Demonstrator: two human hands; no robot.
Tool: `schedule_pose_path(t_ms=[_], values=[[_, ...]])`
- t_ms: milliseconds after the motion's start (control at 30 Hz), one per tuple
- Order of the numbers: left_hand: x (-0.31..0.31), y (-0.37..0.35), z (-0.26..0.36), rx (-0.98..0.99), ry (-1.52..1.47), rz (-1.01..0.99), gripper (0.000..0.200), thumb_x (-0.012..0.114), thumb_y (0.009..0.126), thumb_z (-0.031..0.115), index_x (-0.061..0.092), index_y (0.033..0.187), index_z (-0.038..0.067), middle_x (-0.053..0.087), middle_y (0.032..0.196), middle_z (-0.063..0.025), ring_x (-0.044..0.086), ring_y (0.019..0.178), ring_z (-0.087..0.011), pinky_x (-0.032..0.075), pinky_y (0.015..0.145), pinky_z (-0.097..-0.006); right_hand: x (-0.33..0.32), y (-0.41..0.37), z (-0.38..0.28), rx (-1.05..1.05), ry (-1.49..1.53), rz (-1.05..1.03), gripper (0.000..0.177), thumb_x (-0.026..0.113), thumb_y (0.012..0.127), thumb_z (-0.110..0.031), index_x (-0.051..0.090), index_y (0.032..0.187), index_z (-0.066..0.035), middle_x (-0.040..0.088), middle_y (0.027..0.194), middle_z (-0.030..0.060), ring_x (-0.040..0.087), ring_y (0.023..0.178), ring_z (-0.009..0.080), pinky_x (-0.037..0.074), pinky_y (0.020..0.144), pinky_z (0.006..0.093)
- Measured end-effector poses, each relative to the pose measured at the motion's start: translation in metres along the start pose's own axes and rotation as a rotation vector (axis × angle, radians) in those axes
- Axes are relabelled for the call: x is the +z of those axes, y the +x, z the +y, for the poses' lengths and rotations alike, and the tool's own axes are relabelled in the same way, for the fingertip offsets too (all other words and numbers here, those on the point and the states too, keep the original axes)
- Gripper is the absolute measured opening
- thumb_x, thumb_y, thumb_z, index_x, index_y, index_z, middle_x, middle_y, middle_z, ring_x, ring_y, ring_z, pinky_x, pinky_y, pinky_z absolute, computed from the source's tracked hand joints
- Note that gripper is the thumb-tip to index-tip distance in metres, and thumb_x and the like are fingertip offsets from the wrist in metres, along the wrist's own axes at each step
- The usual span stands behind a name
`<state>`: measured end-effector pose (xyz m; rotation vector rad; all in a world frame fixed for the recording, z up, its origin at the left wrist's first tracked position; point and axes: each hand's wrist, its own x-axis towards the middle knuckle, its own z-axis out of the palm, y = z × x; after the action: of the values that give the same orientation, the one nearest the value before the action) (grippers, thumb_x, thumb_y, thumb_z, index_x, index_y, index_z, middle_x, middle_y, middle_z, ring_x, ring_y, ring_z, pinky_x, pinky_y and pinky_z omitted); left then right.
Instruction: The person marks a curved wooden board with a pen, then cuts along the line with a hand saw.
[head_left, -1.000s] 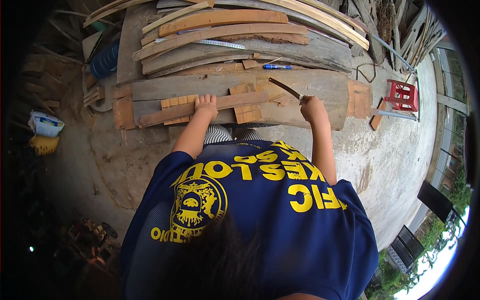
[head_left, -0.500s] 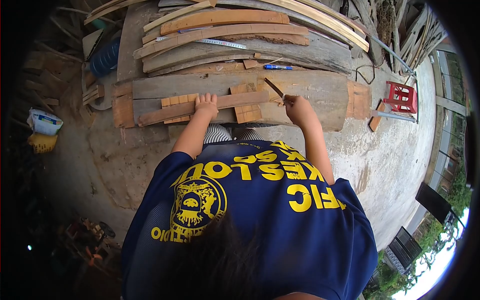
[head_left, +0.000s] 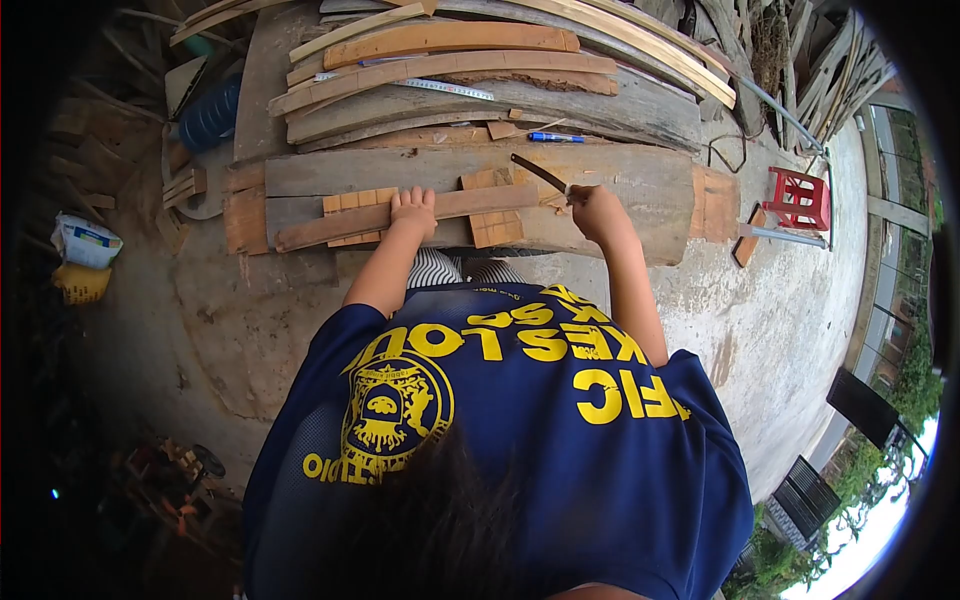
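Observation:
My left hand holds a long, narrow, brownish wooden strip down, its fingers over the top. The strip lies slightly slanted across two lighter wooden blocks on a wide weathered plank. My right hand is closed around the handle of a knife with a narrow, dark blade; I cannot make out its edge. The blade points up and left, above the plank and just past the strip's right end. Pale wood chips lie beside that end.
Several curved boards are stacked beyond the plank, with a tape measure on them. A blue marker lies near the plank's far edge. A red stool stands at right, and a blue bottle at left.
The knife's blade has swung left and lies at a flatter angle, its tip further from my right hand's side. My left hand and the strip have stayed in place.

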<state>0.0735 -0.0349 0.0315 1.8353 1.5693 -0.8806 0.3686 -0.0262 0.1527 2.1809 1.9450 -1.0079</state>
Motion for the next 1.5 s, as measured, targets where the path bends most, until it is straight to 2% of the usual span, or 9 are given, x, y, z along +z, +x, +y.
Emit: schedule_pose_path(t_ms=[67, 167, 400, 633, 767, 833, 1033, 1267, 1500], values=[[0.001, 0.001, 0.000, 0.005, -0.003, -0.003, 0.069, 0.054, 0.088, 0.035, 0.019, 0.141, 0.008, 0.026, 0.143, -0.0156, 0.024, 0.131, -0.0318, 0.015, 0.106, -0.0445, -0.007, 0.003, 0.010, 0.210, -0.080, 0.027, 0.029, 0.047, 0.085, -0.018, 0.065, 0.107, -0.010, 0.062, 0.092, 0.0251, 0.060, 0.091, 0.0390, 0.049, 0.079, 0.0433], [0.002, 0.003, 0.000, -0.015, 0.001, 0.033, 0.068, 0.055, 0.086, 0.033, 0.022, 0.141, 0.011, 0.030, 0.140, -0.0125, 0.028, 0.129, -0.0295, 0.018, 0.104, -0.0434, -0.021, -0.010, 0.012, 0.285, -0.091, 0.105, 0.028, 0.047, 0.086, -0.018, 0.065, 0.104, -0.009, 0.062, 0.093, 0.0258, 0.060, 0.090, 0.0398, 0.049, 0.079, 0.0439], [0.006, 0.004, 0.000, -0.010, 0.001, 0.051, 0.068, 0.055, 0.086, 0.033, 0.021, 0.141, 0.011, 0.029, 0.141, -0.0124, 0.026, 0.130, -0.0301, 0.016, 0.106, -0.0440, -0.025, -0.033, -0.016, 0.133, 0.035, 0.095, 0.028, 0.051, 0.085, -0.017, 0.064, 0.107, -0.004, 0.063, 0.090, 0.0242, 0.062, 0.086, 0.0377, 0.050, 0.075, 0.0399], [0.006, 0.004, -0.001, -0.002, -0.005, 0.047, 0.067, 0.056, 0.086, 0.034, 0.023, 0.140, 0.012, 0.029, 0.141, -0.0122, 0.027, 0.129, -0.0297, 0.016, 0.106, -0.0439, -0.001, -0.024, -0.019, -0.004, 0.113, 0.008, 0.028, 0.052, 0.084, -0.017, 0.064, 0.108, -0.008, 0.063, 0.090, 0.0249, 0.062, 0.086, 0.0387, 0.050, 0.076, 0.0398], [0.008, 0.004, -0.001, -0.005, -0.005, 0.069, 0.067, 0.056, 0.086, 0.034, 0.024, 0.139, 0.012, 0.030, 0.140, -0.0120, 0.027, 0.129, -0.0290, 0.017, 0.104, -0.0431, 0.006, -0.017, -0.013, 0.058, 0.104, 0.025, 0.027, 0.052, 0.084, -0.017, 0.065, 0.106, -0.007, 0.063, 0.090, 0.0250, 0.062, 0.087, 0.0392, 0.049, 0.077, 0.0417], [0.009, 0.004, -0.001, -0.008, 0.003, 0.080, 0.066, 0.056, 0.085, 0.034, 0.024, 0.139, 0.012, 0.030, 0.140, -0.0119, 0.028, 0.128, -0.0286, 0.018, 0.103, -0.0427, 0.003, -0.014, -0.006, 0.207, -0.011, 0.068, 0.027, 0.050, 0.085, -0.018, 0.065, 0.102, -0.004, 0.063, 0.090, 0.0251, 0.061, 0.087, 0.0397, 0.049, 0.077, 0.0442], [0.008, 0.004, -0.001, -0.011, -0.008, 0.064, 0.066, 0.056, 0.086, 0.033, 0.024, 0.140, 0.012, 0.029, 0.141, -0.0122, 0.027, 0.129, -0.0287, 0.018, 0.104, -0.0430, -0.006, -0.022, -0.002, 0.275, -0.167, 0.132, 0.026, 0.047, 0.087, -0.019, 0.063, 0.100, -0.003, 0.062, 0.089, 0.0254, 0.059, 0.086, 0.0420, 0.048, 0.077, 0.0476], [0.011, 0.005, -0.001, -0.014, 0.002, 0.088, 0.066, 0.056, 0.086, 0.033, 0.024, 0.140, 0.012, 0.030, 0.140, -0.0117, 0.028, 0.129, -0.0291, 0.018, 0.104, -0.0438, 0.013, -0.025, -0.025, 0.027, -0.005, 0.002, 0.023, 0.048, 0.087, -0.018, 0.062, 0.097, -0.003, 0.061, 0.087, 0.0260, 0.059, 0.085, 0.0420, 0.047, 0.076, 0.0474], [0.006, 0.001, 0.000, -0.001, -0.006, 0.072, 0.065, 0.056, 0.086, 0.033, 0.025, 0.140, 0.012, 0.031, 0.140, -0.0116, 0.029, 0.128, -0.0286, 0.018, 0.104, -0.0434, -0.010, -0.021, 0.002, 0.184, -0.126, 0.068, 0.027, 0.048, 0.086, -0.018, 0.065, 0.104, -0.008, 0.062, 0.088, 0.0248, 0.060, 0.085, 0.0406, 0.049, 0.075, 0.0446]])
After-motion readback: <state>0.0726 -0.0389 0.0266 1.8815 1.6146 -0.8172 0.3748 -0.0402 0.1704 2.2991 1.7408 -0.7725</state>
